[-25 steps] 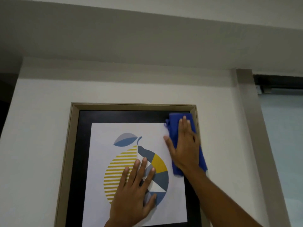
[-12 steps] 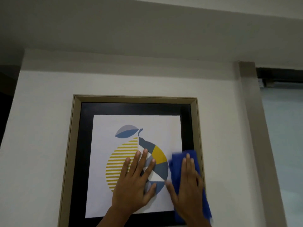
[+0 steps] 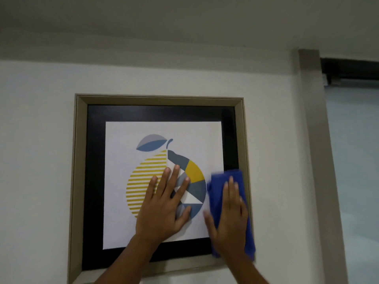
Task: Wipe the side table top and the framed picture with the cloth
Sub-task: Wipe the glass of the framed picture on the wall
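Your right hand (image 3: 230,220), fingers flat, presses the blue cloth (image 3: 229,201) at the framed picture's (image 3: 162,181) lower-right corner—left hand (image 3: 164,206) spread, bracing it—wiping underway; side table unseen.

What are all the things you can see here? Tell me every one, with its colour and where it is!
framed picture: one, beige frame with a black border round a white print of a yellow, blue and grey fruit; hangs on the wall, middle.
cloth: one, blue; flat against the picture's lower right side, under the right hand.
wall: one, white; behind the picture.
ceiling: one, white, shaded; along the top.
pillar trim: one, beige; upright, right of the picture.
dark rail: one, black; top right corner.
pale panel: one, light blue-grey; far right.
left hand: one; spread flat on the print.
right hand: one; pressed flat on the cloth.
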